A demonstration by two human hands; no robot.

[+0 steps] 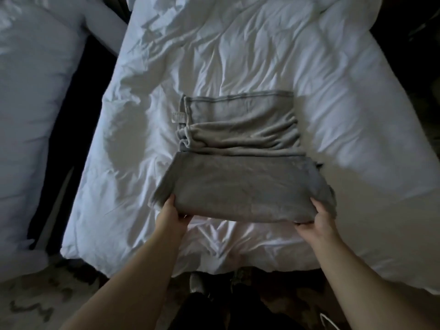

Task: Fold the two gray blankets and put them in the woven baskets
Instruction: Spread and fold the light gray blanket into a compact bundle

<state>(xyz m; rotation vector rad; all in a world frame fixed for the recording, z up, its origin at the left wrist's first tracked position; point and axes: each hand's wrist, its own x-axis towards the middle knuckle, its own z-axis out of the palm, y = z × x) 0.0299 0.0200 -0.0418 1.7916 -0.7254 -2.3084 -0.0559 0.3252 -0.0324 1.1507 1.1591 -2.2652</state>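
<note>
My left hand (170, 211) grips the near-left edge of the gray blanket (240, 186), and my right hand (320, 219) grips the near-right edge. Both are curled round the cloth, with the fingers mostly hidden beneath it, so I see little more than the backs of the hands and the thumbs. The held part is a smooth folded panel, raised a little at my end. Beyond it, more gray cloth lies bunched in ridges on the white duvet (262, 55). I cannot tell whether that far part is the same piece or a second blanket lying against it. A small pale label (177, 116) sticks out at the bunched cloth's left edge (its print is too blurred to read). The duvet is wrinkled, and its upper corners run out of the picture. To the left, across a dark gap, a second bed (31, 91) in white is cut off by the frame. Patterned carpet (35, 303) shows at the lower left, dim and hard to make out.
</note>
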